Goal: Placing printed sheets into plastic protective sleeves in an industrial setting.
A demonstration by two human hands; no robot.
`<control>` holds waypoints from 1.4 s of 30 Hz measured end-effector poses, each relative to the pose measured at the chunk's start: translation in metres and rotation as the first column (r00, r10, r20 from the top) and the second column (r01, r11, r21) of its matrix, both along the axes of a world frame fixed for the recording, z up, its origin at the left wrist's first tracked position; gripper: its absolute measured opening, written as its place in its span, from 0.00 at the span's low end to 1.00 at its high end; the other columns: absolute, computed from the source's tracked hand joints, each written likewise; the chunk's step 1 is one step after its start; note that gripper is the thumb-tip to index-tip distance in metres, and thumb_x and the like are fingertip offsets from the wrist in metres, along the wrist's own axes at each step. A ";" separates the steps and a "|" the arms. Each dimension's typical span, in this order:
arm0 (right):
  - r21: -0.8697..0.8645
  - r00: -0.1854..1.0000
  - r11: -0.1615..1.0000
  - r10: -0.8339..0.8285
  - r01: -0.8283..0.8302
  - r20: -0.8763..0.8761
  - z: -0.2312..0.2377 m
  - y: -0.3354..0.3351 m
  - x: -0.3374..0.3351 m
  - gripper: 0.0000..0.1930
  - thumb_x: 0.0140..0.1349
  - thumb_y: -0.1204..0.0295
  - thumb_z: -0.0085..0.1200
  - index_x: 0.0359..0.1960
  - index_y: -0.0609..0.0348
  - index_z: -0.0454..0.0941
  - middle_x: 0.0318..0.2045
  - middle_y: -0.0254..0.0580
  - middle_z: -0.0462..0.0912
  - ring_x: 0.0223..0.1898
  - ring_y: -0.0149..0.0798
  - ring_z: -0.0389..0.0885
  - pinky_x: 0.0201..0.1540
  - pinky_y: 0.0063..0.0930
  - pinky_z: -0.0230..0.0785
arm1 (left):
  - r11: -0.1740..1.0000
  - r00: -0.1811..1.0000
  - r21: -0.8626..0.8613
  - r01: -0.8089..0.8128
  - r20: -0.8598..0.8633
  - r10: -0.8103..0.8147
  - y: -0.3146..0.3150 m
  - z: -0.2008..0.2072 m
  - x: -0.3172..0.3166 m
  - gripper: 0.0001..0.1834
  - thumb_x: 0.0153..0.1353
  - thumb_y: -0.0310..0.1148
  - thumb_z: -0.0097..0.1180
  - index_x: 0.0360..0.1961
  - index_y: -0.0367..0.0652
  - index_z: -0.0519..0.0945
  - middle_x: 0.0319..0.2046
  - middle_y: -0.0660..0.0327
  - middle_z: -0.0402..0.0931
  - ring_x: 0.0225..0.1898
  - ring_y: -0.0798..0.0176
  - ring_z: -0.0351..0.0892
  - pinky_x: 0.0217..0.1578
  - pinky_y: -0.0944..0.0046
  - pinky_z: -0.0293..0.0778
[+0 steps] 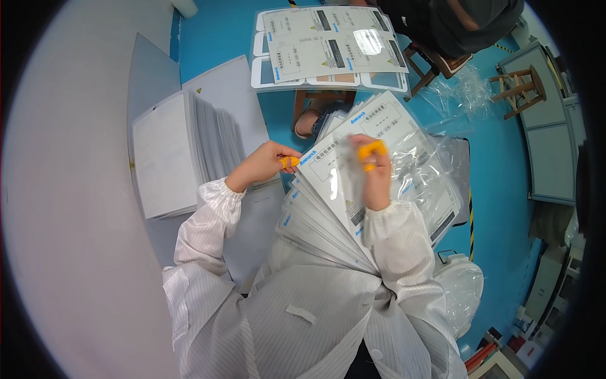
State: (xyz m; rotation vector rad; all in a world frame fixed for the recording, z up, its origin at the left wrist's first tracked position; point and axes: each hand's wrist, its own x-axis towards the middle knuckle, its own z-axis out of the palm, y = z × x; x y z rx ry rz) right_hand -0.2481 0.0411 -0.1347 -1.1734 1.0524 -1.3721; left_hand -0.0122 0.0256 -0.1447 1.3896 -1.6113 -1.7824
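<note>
A fanned stack of white printed panels [325, 243] with blue and black print lies across my lap. My left hand [264, 165], with orange finger covers, is closed and pinches the upper left corner of the top printed panel [331, 167]. Over the same panel's right side is my right hand [377, 177], also with orange covers on its fingers. Motion smears its fingertips, so whether it grips anything does not show. More printed panels [385, 117] spread out beyond it, partly under crumpled clear plastic film [420, 170].
At the left, a thick stack of pale sheets [165, 158] stands on a grey board [230, 82]. Ahead, a small table bears more printed panels [338, 47], with a person [451, 28] beside it. A wooden stool [521, 88] and plastic film [464, 88] are at the right.
</note>
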 end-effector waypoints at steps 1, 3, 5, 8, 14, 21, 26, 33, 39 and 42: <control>-0.035 0.974 0.999 -0.013 0.022 0.227 -0.004 -0.008 -0.016 0.07 0.65 0.68 0.41 0.37 0.57 0.67 0.32 0.41 0.76 0.41 0.35 0.75 0.53 0.32 0.64 | 1.000 1.000 -0.004 0.008 -0.004 -0.008 -0.004 -0.005 -0.001 0.13 0.58 0.21 0.49 0.45 0.33 0.78 0.33 0.56 0.80 0.32 0.69 0.78 0.37 0.71 0.75; 0.087 0.869 0.993 -0.117 0.085 0.481 -0.006 -0.008 -0.032 0.07 0.66 0.67 0.40 0.39 0.56 0.65 0.28 0.41 0.74 0.32 0.34 0.75 0.48 0.34 0.68 | 0.991 0.995 0.136 0.005 -0.103 0.009 -0.007 -0.012 0.000 0.15 0.58 0.22 0.51 0.47 0.34 0.76 0.37 0.57 0.79 0.35 0.70 0.77 0.41 0.71 0.73; 0.064 0.886 0.996 -0.085 0.062 0.456 -0.015 -0.006 -0.038 0.08 0.66 0.66 0.41 0.40 0.56 0.64 0.26 0.40 0.72 0.26 0.33 0.72 0.42 0.33 0.69 | 0.994 0.982 0.060 0.095 -0.171 -0.083 -0.015 -0.004 0.003 0.16 0.58 0.25 0.51 0.49 0.36 0.75 0.37 0.58 0.79 0.37 0.71 0.76 0.42 0.71 0.72; 0.065 0.905 0.998 -0.050 0.025 0.422 -0.016 -0.002 -0.033 0.08 0.66 0.66 0.42 0.41 0.56 0.63 0.24 0.38 0.70 0.18 0.29 0.66 0.31 0.29 0.69 | 0.973 0.949 -0.103 0.205 -0.224 -0.223 -0.029 0.021 -0.003 0.19 0.59 0.31 0.52 0.52 0.39 0.74 0.37 0.61 0.78 0.37 0.73 0.73 0.43 0.72 0.70; 0.117 0.918 0.993 -0.056 0.011 0.393 -0.010 0.003 -0.027 0.08 0.67 0.66 0.41 0.40 0.56 0.62 0.22 0.39 0.70 0.14 0.25 0.60 0.20 0.21 0.63 | 0.950 0.974 -0.222 0.219 -0.010 -0.227 -0.061 0.031 -0.063 0.19 0.60 0.33 0.50 0.53 0.44 0.74 0.27 0.63 0.75 0.25 0.74 0.67 0.29 0.72 0.67; 0.073 0.914 0.935 -0.355 0.348 0.197 0.031 -0.001 -0.144 0.11 0.66 0.63 0.38 0.26 0.49 0.64 0.18 0.25 0.60 0.14 0.19 0.52 0.14 0.14 0.43 | 0.918 1.000 -0.396 0.014 -0.002 -0.017 -0.104 0.003 -0.044 0.14 0.57 0.26 0.50 0.46 0.40 0.78 0.34 0.57 0.80 0.34 0.70 0.74 0.38 0.70 0.70; 0.019 0.527 0.570 -0.773 0.822 0.354 0.066 0.068 -0.411 0.10 0.62 0.72 0.43 0.22 0.53 0.62 0.19 0.31 0.63 0.16 0.24 0.54 0.17 0.16 0.48 | 0.852 0.873 -0.193 -0.487 -0.152 0.464 -0.169 -0.023 0.033 0.16 0.57 0.25 0.51 0.47 0.33 0.76 0.41 0.54 0.77 0.37 0.66 0.76 0.39 0.72 0.71; -0.220 0.256 0.191 -0.911 0.957 0.323 0.107 0.136 -0.459 0.11 0.64 0.73 0.39 0.22 0.56 0.60 0.19 0.35 0.63 0.16 0.30 0.53 0.18 0.23 0.48 | 0.546 0.478 0.051 -0.836 -0.421 0.771 -0.215 -0.035 0.033 0.16 0.57 0.21 0.46 0.48 0.30 0.74 0.38 0.53 0.77 0.37 0.66 0.77 0.36 0.70 0.74; -0.266 0.409 0.340 -0.870 0.902 0.275 0.131 0.121 -0.378 0.13 0.66 0.69 0.41 0.23 0.58 0.61 0.20 0.35 0.64 0.14 0.27 0.50 0.18 0.21 0.44 | 0.514 0.533 -0.144 -0.846 -0.190 0.825 -0.233 -0.054 0.026 0.16 0.55 0.22 0.51 0.45 0.33 0.77 0.33 0.51 0.79 0.33 0.62 0.79 0.33 0.69 0.74; -0.336 0.654 0.585 -0.742 0.739 0.147 0.152 0.116 -0.325 0.13 0.65 0.65 0.45 0.26 0.59 0.64 0.20 0.35 0.65 0.14 0.25 0.51 0.17 0.18 0.44 | 0.434 0.495 -0.674 -0.598 0.116 0.861 -0.207 -0.033 0.020 0.14 0.52 0.24 0.55 0.42 0.38 0.80 0.32 0.53 0.80 0.32 0.63 0.79 0.33 0.67 0.73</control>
